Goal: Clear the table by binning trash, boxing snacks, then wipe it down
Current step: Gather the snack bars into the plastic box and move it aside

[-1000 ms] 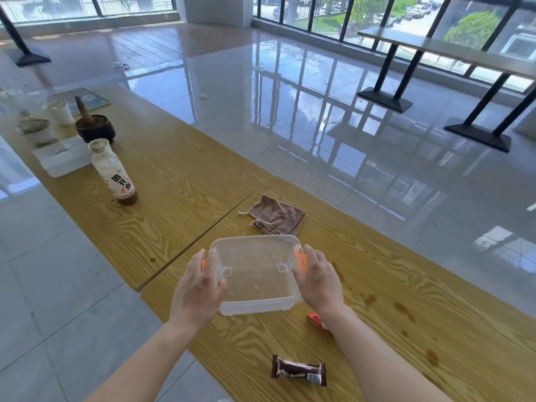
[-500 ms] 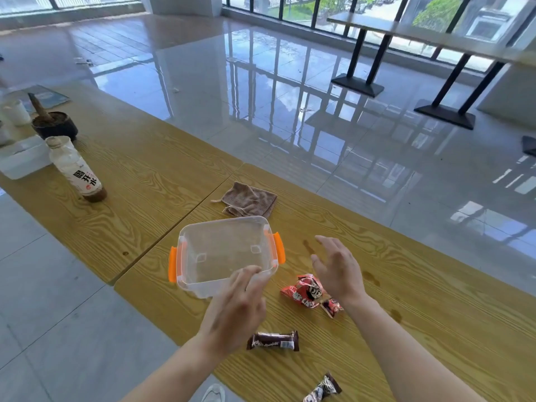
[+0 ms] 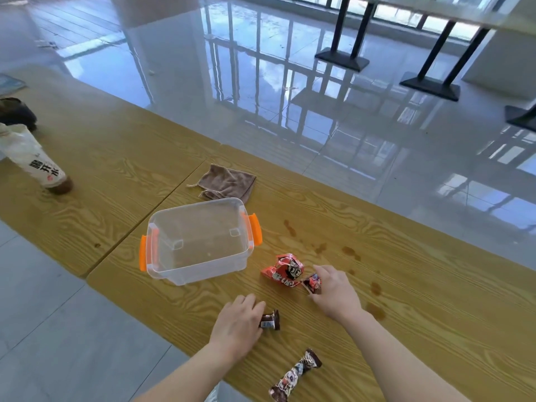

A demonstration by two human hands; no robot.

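Note:
A clear plastic box (image 3: 200, 242) with orange clips stands open on the wooden table (image 3: 406, 285). My left hand (image 3: 237, 326) lies over a dark brown snack bar (image 3: 271, 320), fingers curled onto its left end. My right hand (image 3: 333, 291) pinches a small red and brown snack packet (image 3: 313, 282). Touching that packet on the left is a larger crumpled red wrapper (image 3: 282, 269). A brown and white snack bar (image 3: 295, 375) lies near the table's front edge. A brown cloth (image 3: 226, 182) sits behind the box.
A bottle with a white label (image 3: 37, 166) stands at the far left, a dark bowl (image 3: 14, 111) behind it. Brown stains (image 3: 348, 252) dot the table right of the box. Black table legs (image 3: 429, 85) stand on the glossy floor beyond.
Both hands have left the box and dropped to the snacks. The left hand now covers the dark bar, the right has reached the small red packet. The view tilted down and right.

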